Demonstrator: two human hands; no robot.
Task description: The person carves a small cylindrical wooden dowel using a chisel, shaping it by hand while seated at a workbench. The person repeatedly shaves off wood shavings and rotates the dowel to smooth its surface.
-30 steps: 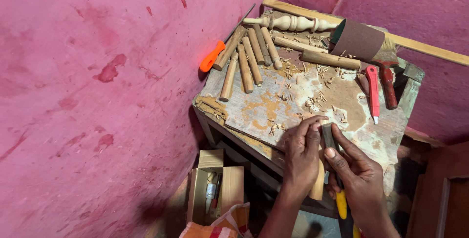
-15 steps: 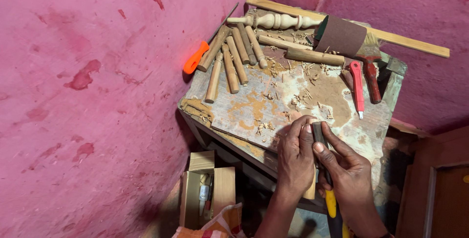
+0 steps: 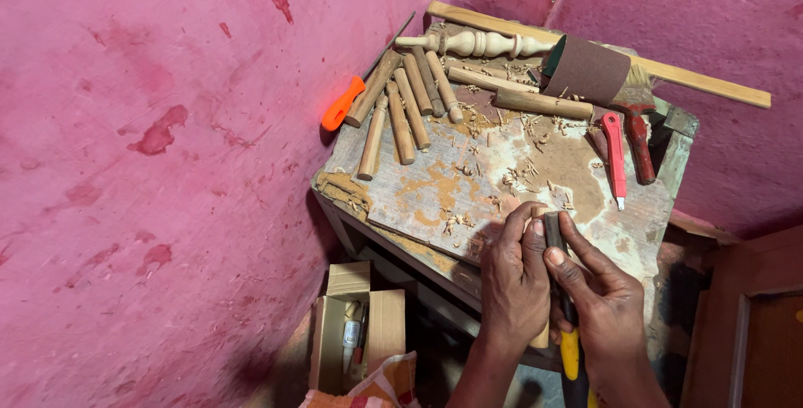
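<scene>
Head view, hands: the left hand (image 3: 514, 287) and the right hand (image 3: 606, 307) are pressed together at the near edge of the table (image 3: 418, 199).
Grip, left: fingers curled tight around a pale wooden piece (image 3: 542, 337), whose end shows below the palm.
Grip, right: fingers closed around a dark-bladed tool with a yellow handle (image 3: 569, 349), the blade lying against the wooden piece.
Dowels: about seven plain wooden dowels (image 3: 401, 115) fanned at the far left of the table, and two longer ones (image 3: 539, 102) lying across.
Turned pieces: one turned spindle (image 3: 473, 42) near the wall.
Other tools: one orange-handled tool (image 3: 343, 104), one red knife (image 3: 615, 157), one brush (image 3: 637, 128), one sandpaper roll (image 3: 585, 69).
Packages: one open cardboard box (image 3: 355, 333) on the floor under the table, holding a small white bottle (image 3: 350, 337).
</scene>
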